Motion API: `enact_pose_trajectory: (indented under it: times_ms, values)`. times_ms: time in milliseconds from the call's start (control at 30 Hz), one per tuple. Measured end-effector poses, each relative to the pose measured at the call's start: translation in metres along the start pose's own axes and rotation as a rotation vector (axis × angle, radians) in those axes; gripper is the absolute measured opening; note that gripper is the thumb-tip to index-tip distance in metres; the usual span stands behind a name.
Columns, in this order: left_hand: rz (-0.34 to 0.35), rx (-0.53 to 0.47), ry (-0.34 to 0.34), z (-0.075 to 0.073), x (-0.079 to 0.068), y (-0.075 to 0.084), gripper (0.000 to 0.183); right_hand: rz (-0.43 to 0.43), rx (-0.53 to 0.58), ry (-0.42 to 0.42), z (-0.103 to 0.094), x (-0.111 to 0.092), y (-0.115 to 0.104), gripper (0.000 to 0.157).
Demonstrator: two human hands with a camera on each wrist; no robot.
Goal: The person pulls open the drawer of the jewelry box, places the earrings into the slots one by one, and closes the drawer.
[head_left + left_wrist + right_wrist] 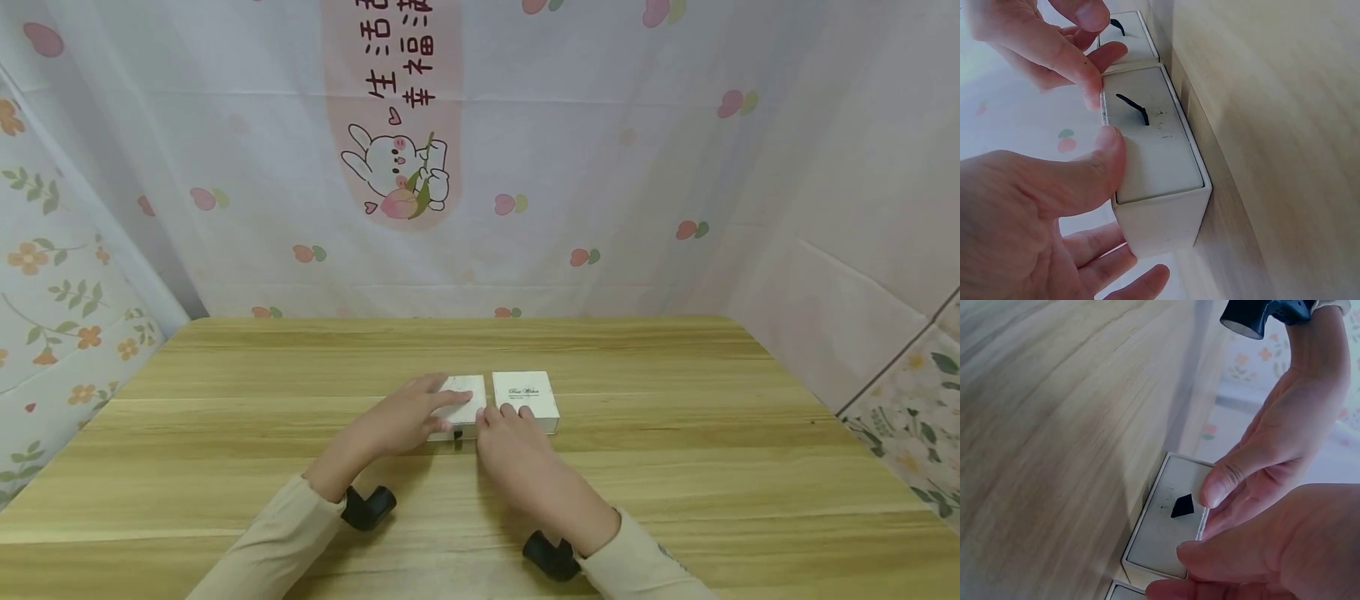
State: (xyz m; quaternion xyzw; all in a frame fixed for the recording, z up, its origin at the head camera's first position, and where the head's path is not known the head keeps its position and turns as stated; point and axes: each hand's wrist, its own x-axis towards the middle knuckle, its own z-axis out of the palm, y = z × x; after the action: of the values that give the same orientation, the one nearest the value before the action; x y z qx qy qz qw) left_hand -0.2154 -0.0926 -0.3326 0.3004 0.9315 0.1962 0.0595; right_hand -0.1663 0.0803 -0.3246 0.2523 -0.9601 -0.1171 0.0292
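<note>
Two small white boxes stand side by side on the table. On the left box (476, 391), a black ribbon tab (1138, 109) hangs from the front panel, which bears dark smudges. My left hand (408, 414) rests on this box, fingers fairly straight over its top and thumb along the front's upper edge. Around the gap between the boxes is my right hand (517, 458), its bent fingers touching the left box's right upper corner. Dark script lettering marks the right box (536, 385), which has a black tab too; the right fingers partly hide its near edge.
Both boxes sit on a wood-grain table (225, 467). Black wrist-worn pieces (367, 507) are on both forearms, close above the tabletop. A white printed curtain (562, 167) hangs behind the table, and floral cloth (60, 275) hangs at the left.
</note>
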Motion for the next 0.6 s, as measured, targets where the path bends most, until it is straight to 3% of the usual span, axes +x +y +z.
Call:
enact_pose_trajectory:
  times_ms: [600]
  values:
    - [-0.006, -0.018, -0.010, 0.0027, 0.0043, -0.0033, 0.047, 0.008, 0.001, 0.039, 0.0030, 0.0018, 0.0024, 0.041]
